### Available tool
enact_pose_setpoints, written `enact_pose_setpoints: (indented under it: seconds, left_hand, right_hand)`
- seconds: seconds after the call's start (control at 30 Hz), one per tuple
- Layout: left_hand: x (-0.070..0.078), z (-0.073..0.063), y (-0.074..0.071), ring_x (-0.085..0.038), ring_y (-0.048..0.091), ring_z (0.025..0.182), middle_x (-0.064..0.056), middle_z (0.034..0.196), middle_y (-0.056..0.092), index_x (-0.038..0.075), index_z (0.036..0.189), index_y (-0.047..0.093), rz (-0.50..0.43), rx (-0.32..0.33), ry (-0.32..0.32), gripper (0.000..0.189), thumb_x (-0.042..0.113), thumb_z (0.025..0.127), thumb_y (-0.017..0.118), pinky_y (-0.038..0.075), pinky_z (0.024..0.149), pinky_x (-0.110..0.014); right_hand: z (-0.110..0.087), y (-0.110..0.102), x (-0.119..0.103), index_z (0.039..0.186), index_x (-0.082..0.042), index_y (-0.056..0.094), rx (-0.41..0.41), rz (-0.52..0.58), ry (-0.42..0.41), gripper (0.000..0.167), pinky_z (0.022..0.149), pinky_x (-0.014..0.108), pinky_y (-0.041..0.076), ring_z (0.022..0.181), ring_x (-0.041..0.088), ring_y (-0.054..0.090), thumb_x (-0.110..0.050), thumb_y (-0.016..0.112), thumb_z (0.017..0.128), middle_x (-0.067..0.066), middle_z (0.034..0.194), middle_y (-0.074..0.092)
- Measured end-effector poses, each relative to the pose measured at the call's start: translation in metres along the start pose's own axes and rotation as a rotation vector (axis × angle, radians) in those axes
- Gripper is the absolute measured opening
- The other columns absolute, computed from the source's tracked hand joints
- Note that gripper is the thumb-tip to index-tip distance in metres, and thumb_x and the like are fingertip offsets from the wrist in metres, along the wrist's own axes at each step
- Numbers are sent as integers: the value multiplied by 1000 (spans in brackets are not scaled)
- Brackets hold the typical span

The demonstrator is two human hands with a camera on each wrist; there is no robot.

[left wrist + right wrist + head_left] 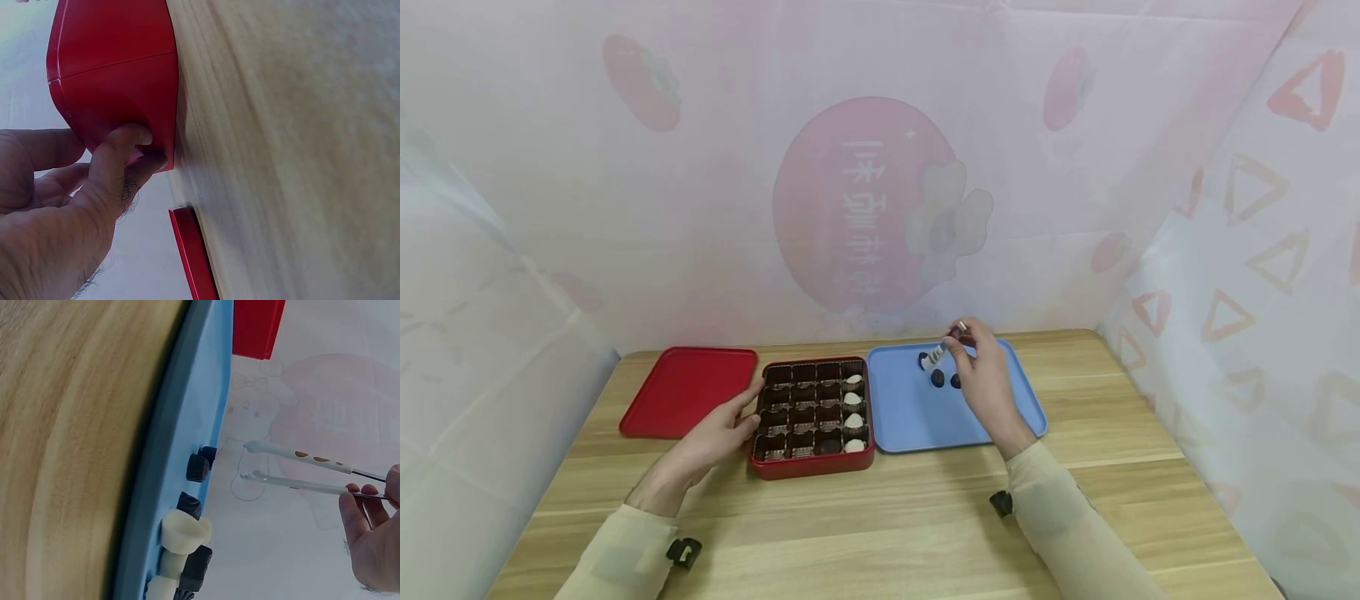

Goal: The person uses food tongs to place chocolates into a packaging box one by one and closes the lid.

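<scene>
My right hand holds tongs with pale, gold-dotted arms and metal at the handle end. The tips stand apart with nothing between them, above the blue tray. Dark chocolates lie on the tray, with white chocolates closer to the wrist camera; in the head view my hand hides the white ones. My left hand rests its fingers against the left wall of a red box. Its brown compartment insert has white chocolates down the right column and a dark chocolate in the front row.
A flat red lid lies left of the box on the wooden table. The blue tray stands close beside the box's right side. A printed cloth backdrop rises at the table's back edge, with cloth at both sides too.
</scene>
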State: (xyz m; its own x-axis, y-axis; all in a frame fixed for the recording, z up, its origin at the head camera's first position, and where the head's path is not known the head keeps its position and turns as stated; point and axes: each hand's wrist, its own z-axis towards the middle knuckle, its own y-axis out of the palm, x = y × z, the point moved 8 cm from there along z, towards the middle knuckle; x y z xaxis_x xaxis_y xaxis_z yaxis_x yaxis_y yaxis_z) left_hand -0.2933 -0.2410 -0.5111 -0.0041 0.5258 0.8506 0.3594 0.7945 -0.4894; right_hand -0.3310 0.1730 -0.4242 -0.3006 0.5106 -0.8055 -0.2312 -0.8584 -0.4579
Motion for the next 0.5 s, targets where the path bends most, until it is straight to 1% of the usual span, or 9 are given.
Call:
enact_pose_setpoints:
  seconds: [0.07,0.1,0.17,0.2,0.3,0.37,0.43,0.5]
  left_hand:
    - [0,0,0,-48,31,172,-32,195,8,2,187,16,-2,1,-1,74,6,122,50,52,119,-23]
    - [0,0,0,-47,31,171,-32,195,8,2,187,16,-5,1,-2,74,6,122,50,50,113,-15]
    - [0,-1,-1,-46,35,167,-33,195,7,2,188,16,-13,1,-2,74,6,122,50,47,104,-9]
    - [0,-1,-1,-45,34,168,-33,195,7,2,188,15,-11,2,-1,74,6,122,50,45,103,-8]
    - [1,-2,0,-45,38,161,-33,195,7,2,188,15,-17,1,0,74,5,122,50,46,99,-12]
    - [1,-2,0,-44,38,161,-34,195,7,1,187,16,-15,2,2,74,5,122,50,46,100,-11]
    - [1,-2,0,-45,36,165,-33,195,8,1,187,16,-10,3,3,74,5,122,50,49,106,-13]
    - [1,-2,0,-46,33,169,-33,195,8,1,187,16,-6,4,0,73,5,122,50,52,118,-23]
  right_hand:
    - [1,0,4,132,-2,69,11,-6,18,23,114,61,68,142,47,75,-21,68,119,21,139,75]
    - [1,0,5,132,-2,69,13,-7,26,23,114,61,68,142,47,75,-21,68,119,21,139,75]
    - [2,0,9,130,-4,70,19,-17,35,20,113,60,69,141,47,75,-21,69,119,20,140,75]
    - [2,0,10,129,-5,70,21,-22,39,18,113,59,69,140,47,76,-21,70,119,20,140,75]
    - [2,2,15,128,-8,69,25,-40,42,16,111,59,70,139,46,76,-21,71,119,19,139,76]
    - [3,3,19,127,-9,70,27,-56,42,15,109,58,71,137,46,77,-22,72,118,18,138,76]
    - [3,4,21,125,-10,70,30,-75,38,15,107,58,71,136,45,78,-22,73,118,17,136,77]
    - [4,6,24,124,-10,70,29,-90,32,14,105,58,72,134,45,79,-22,74,117,17,133,78]
